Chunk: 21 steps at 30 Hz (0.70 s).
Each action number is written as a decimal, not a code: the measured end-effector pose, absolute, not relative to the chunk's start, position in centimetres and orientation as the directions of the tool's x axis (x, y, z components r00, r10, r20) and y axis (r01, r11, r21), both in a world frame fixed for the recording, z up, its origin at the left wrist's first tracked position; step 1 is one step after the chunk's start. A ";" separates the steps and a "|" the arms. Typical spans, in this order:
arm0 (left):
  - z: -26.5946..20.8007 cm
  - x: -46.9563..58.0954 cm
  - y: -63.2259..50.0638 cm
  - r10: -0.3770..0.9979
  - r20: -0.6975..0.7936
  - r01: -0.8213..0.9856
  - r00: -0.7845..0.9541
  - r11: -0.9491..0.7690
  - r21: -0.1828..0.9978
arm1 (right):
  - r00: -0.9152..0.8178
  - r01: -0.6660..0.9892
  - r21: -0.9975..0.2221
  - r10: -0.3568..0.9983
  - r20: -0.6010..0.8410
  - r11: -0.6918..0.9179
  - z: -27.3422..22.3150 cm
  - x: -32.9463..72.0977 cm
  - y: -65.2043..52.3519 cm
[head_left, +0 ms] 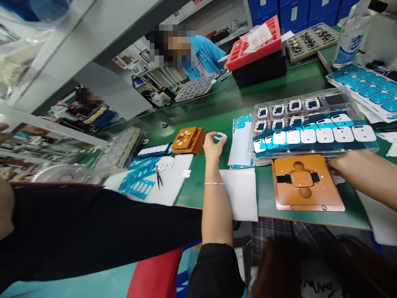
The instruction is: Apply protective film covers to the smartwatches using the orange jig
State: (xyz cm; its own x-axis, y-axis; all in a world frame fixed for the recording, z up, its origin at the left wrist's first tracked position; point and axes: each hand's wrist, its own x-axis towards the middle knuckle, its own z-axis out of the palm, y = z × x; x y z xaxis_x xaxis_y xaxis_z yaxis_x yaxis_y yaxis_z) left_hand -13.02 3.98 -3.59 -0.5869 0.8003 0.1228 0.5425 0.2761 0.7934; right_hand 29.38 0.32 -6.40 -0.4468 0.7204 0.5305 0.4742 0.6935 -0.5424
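My left hand [214, 144] is raised over the green bench, thumb and fingers pinched on a small white-rimmed piece [221, 135] with a dark middle. It looks like the white-framed parts [295, 105] in the clear plastic tray [356, 103]. My right hand [345, 162] reaches in from the right to the edge of an orange fixture plate [288, 196]; its fingers are hidden there. The fixture has a rounded-square recess with black strips at its sides. Behind it, blue film with white rounded-square stickers [324, 135] lies over the tray.
Left of my left hand stands an orange block [196, 142]. Tweezers [159, 179] lie on a white sheet beside blue film [141, 188]. A red bin [273, 39], a bottle [349, 41] and sticker sheets [372, 91] stand farther back. Someone's black-clothed limb [93, 231] extends from the left.
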 end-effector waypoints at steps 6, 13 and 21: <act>-4.6 -13.7 4.0 0.815 -0.001 0.661 -0.579 0.470 0.585 | -0.587 0.808 -0.024 0.808 0.053 0.589 -0.9 27.3 -2.1; -3.7 -13.6 3.9 0.858 -0.078 0.769 -0.508 0.492 0.408 | -0.347 0.900 0.141 0.873 -0.342 0.413 3.7 25.6 -2.8; -4.5 -12.0 4.1 0.883 0.130 0.836 -0.451 0.367 0.409 | -0.421 0.902 0.093 0.907 -0.023 0.422 1.9 28.0 -1.6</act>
